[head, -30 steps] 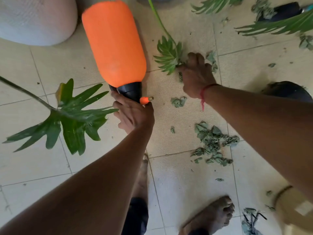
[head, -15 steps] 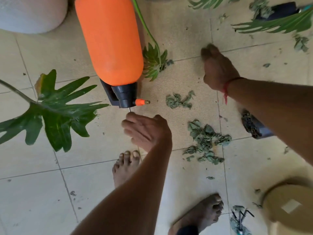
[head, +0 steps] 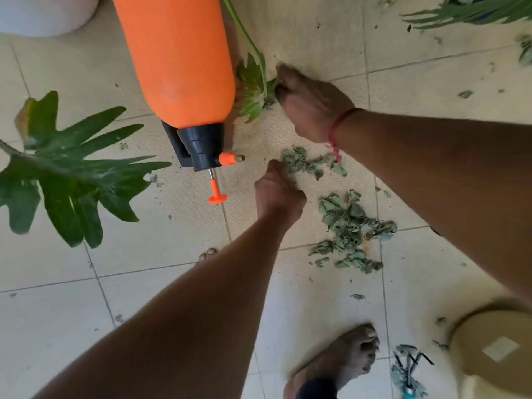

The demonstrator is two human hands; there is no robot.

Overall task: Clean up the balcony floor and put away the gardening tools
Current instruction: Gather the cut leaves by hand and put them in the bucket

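Left hand (head: 277,191) shifts from sprayer (head: 178,67) to leaf scraps (head: 311,165), curled, hold unclear; right hand (head: 311,102) grips cut leaf (head: 252,90). Floor (head: 431,125) largely uncleared; sprayer unstowed.

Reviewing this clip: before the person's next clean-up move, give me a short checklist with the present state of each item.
1. Left hand at the small scrap pile: ok, curled fingers meet its edge.
2. Left hand holding scraps: cannot tell, fingertips hidden.
3. Right hand at the cut leaf: ok, it touches the leaf's edge; whether it grips, cannot tell.
4. Larger scrap pile cleared: not ok, it lies on the tiles.
5. Orange sprayer put away: not ok, it lies on its side on the floor.
6. Bare foot clear of the pronged tool: ok, apart.
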